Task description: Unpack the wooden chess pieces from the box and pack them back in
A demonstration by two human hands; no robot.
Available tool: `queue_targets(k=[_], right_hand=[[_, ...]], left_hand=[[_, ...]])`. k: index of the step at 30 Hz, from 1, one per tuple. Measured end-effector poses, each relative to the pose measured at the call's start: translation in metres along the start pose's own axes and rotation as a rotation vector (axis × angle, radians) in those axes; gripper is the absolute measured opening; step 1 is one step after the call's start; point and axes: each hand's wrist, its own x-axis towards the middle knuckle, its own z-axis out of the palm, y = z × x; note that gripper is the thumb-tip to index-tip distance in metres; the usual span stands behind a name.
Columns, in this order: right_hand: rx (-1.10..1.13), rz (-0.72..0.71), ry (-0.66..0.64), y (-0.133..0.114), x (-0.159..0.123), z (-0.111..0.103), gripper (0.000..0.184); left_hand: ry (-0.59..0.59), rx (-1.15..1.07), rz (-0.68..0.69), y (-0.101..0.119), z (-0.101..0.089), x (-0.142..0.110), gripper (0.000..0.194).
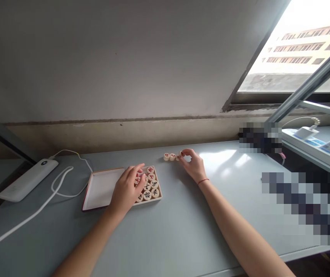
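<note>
A shallow box holds several round xiangqi pieces with red or black characters. Over its left part hovers my left hand, thumb and fingers apart, covering some of the pieces; I see nothing held in it. Farther back on the desk, a short row of pieces lies near the wall. At the row's right end, my right hand pinches a xiangqi piece between thumb and forefinger, partly hidden by the fingers. Whether that piece rests on the desk or on another piece I cannot tell.
The box's open lid lies to the left of the pieces. A white power bank with a white cable is farther left. At the right stands a metal frame beside a power strip; two areas are blurred out.
</note>
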Motion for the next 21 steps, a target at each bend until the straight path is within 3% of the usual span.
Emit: queue_targets(k=[4,21], right_hand=[[-0.054,-0.011,-0.083,0.009,-0.001,0.006,0.017],[-0.091,0.004,-0.142,0.012,-0.002,0.008,0.019]], left_hand=[[-0.011,0.001,-0.026,-0.003,0.000,0.000,0.026],[-0.043,0.052,-0.060,-0.013,0.000,0.002,0.022]])
